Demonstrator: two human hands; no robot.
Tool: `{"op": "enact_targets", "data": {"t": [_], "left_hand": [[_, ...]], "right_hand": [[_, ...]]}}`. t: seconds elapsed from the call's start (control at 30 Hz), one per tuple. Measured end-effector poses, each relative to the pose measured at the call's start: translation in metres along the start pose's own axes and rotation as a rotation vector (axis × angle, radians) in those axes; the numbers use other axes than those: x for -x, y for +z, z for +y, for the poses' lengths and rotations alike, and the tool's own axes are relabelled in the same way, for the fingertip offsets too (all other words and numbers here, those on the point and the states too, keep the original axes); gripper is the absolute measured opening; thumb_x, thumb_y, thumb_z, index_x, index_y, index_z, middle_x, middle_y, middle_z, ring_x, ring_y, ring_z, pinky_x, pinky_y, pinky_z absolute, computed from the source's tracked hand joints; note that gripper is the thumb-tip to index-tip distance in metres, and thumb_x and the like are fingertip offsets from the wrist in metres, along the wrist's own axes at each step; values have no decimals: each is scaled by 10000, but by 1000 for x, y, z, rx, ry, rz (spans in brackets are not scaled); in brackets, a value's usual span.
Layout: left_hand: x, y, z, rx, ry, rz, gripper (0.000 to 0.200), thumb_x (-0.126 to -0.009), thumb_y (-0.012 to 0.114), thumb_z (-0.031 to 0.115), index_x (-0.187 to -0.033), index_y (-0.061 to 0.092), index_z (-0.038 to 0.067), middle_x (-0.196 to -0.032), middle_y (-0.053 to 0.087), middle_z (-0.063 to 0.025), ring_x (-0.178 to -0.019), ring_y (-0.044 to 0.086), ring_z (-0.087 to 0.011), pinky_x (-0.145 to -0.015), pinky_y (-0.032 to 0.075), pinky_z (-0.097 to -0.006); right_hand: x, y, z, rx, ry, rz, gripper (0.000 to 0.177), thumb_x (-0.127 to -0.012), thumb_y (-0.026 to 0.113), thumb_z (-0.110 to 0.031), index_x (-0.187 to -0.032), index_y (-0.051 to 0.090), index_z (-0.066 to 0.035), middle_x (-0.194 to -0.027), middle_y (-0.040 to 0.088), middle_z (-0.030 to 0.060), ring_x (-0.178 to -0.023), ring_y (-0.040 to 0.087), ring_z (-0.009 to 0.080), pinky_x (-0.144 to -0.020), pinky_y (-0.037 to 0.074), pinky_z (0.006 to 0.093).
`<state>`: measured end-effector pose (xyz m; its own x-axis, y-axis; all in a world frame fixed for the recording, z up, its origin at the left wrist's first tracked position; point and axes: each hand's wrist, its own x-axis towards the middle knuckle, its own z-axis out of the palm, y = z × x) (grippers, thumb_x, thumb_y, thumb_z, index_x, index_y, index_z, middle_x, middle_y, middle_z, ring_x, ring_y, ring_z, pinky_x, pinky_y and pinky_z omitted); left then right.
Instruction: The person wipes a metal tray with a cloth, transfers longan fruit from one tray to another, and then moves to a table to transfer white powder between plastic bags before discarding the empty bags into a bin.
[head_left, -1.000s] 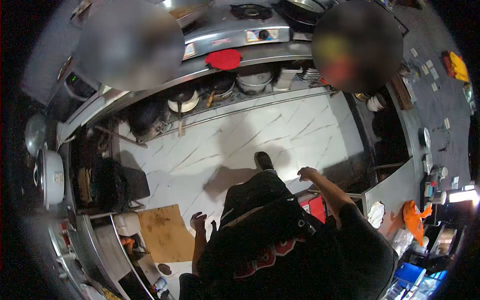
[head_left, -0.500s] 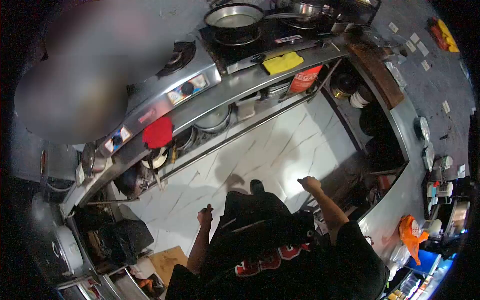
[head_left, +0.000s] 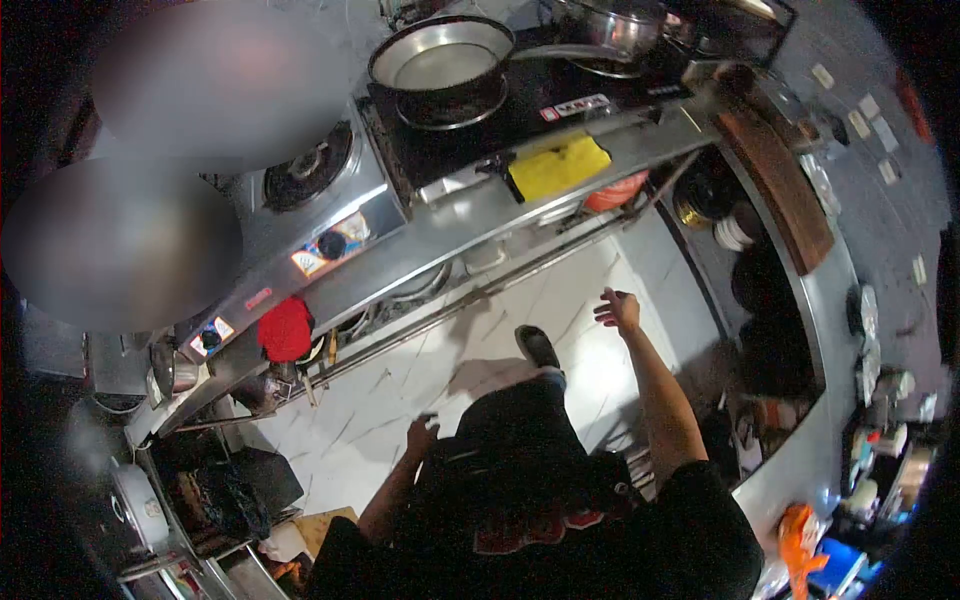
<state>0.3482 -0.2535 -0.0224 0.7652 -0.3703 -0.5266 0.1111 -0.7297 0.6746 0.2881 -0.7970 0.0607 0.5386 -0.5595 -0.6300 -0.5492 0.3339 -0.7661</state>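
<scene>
My right hand (head_left: 617, 310) reaches forward over the floor with its fingers apart and nothing in it. Closest to it is the front edge of the steel counter (head_left: 450, 245), where a yellow cloth (head_left: 560, 168) lies; hand and cloth are apart. Low on the left, my left hand (head_left: 422, 436) hangs near my body, fingers loosely apart, with no object visible in it. On the black stove top beyond the cloth stands a wide metal pan (head_left: 440, 62) with a long handle. A red cloth (head_left: 286, 329) hangs over the counter edge farther left.
A gas burner (head_left: 308, 172) sits left of the pan, and a lidded pot (head_left: 620, 30) to its right. At right, a wooden board (head_left: 778, 190) lies on the side counter. A white rice cooker (head_left: 140, 505) stands at left. Below is a tiled floor (head_left: 390, 385); two areas are blurred.
I have moved closer to the counter, and one foot is farther forward. My right hand has risen toward the yellow cloth and its fingers have spread. My left hand stays low.
</scene>
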Motion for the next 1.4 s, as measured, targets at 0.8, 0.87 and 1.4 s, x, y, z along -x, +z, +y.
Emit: {"op": "enact_targets", "data": {"t": [0.8,0.87,1.4], "left_hand": [[114,102,37,-31,-456,329,303,-756,627,373,-957,672,152,-951,660,-96,-868,631,-254,-771,504,-395],[98,70,92,-80,-600,276,295,-783,608,367,-962,667,140,-912,665,-104,-830,640,-270,-769,504,-388],[111,12,-94,100,-560,717,267,-747,686,331,-845,685,82,-823,665,-123,-686,636,-235,-633,499,-341]], "right_hand": [[-391,71,-15,-394,54,-34,386,-837,546,-293,-1151,500,-73,-1033,592,118,-805,598,277,-603,491,420],[-382,64,-14,-345,39,-21,380,-838,549,-292,-1147,505,-74,-1025,594,114,-796,598,267,-598,489,410],[-68,80,102,528,-168,-200,333,-847,572,-287,-1108,546,-82,-960,610,83,-724,600,188,-560,470,332]]}}
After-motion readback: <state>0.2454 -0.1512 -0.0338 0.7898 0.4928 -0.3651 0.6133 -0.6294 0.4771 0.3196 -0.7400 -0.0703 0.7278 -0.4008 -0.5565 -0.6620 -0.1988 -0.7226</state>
